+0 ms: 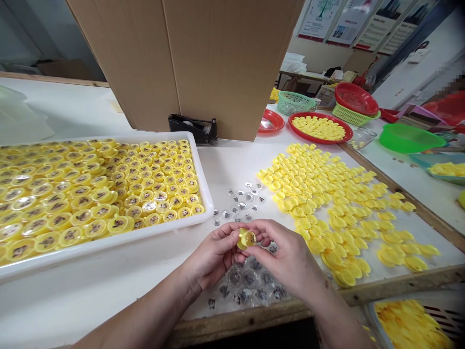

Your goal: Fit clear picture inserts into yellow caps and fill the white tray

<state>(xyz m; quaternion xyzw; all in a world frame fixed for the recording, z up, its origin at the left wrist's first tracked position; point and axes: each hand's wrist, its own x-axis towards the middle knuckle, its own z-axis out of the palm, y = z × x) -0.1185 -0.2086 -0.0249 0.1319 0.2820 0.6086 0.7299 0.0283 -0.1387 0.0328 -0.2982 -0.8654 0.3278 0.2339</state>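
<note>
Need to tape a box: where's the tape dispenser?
In the head view, the black tape dispenser stands at the foot of the upright cardboard box, beyond the far right corner of the white tray.

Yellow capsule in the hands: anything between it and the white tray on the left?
Nothing tall. The yellow capsule, pinched by the left hand and right hand, has the left hand on its tray side. Beyond that, a few loose clear blister pieces lie near the raised rim of the white tray.

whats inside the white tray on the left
The white plastic tray is packed with round yellow pieces, many showing dark printed images. They cover the tray's floor, so it can't be seen, and the tray's left end runs out of view.
</note>
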